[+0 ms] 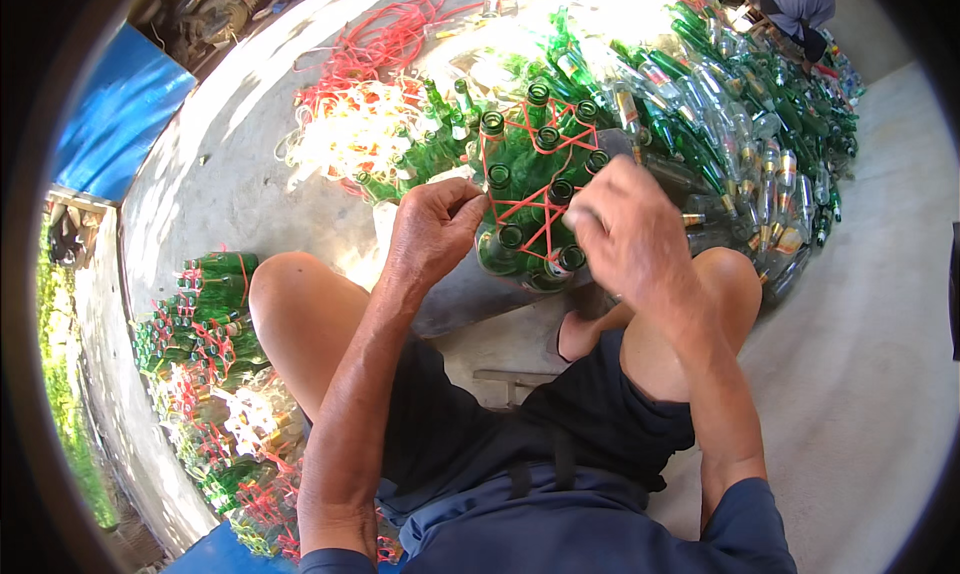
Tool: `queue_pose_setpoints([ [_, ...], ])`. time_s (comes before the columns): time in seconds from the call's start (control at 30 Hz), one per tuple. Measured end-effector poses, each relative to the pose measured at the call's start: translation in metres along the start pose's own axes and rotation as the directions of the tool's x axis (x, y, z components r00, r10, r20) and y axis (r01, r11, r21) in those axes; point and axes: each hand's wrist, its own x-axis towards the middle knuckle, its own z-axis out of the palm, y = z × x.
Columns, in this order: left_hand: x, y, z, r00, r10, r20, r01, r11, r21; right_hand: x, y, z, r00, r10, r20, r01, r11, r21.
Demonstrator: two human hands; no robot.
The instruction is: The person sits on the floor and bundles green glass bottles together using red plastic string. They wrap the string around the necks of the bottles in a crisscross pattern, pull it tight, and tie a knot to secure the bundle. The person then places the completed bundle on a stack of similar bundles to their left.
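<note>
Several green glass bottles (547,137) stand upright in a tight cluster between the knees, on a dark grey support (457,298). Red plastic twine (523,201) runs in crossing loops around and between their necks. At the cluster's left edge, my left hand (439,225) has thumb and forefinger pinched together beside the twine; whether a strand lies between them is hard to see. My right hand (626,229), slightly blurred, is at the right edge near the front bottle necks with its fingers curled. What it holds, if anything, cannot be made out.
A large heap of green and clear bottles (720,124) lies to the right. Loose red twine (390,34) is piled on the concrete ahead. More green bottles (435,131) stand behind the cluster. Tied bottle bundles (217,304) are at the left. A person (799,4) bends at the top right.
</note>
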Motion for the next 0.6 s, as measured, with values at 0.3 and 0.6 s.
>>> queue_pose_setpoints([
  [0.3,0.014,0.019,-0.018,0.955,0.267,0.130,-0.297,0.856,0.423,-0.041,-0.016,0.028,0.998,0.058,0.006,-0.059,0.997,0.049],
  [0.6,0.045,0.084,-0.037,0.865,0.170,0.471,-0.478,0.561,0.676,-0.042,-0.016,0.030,0.998,0.053,-0.039,-0.050,0.995,0.082],
])
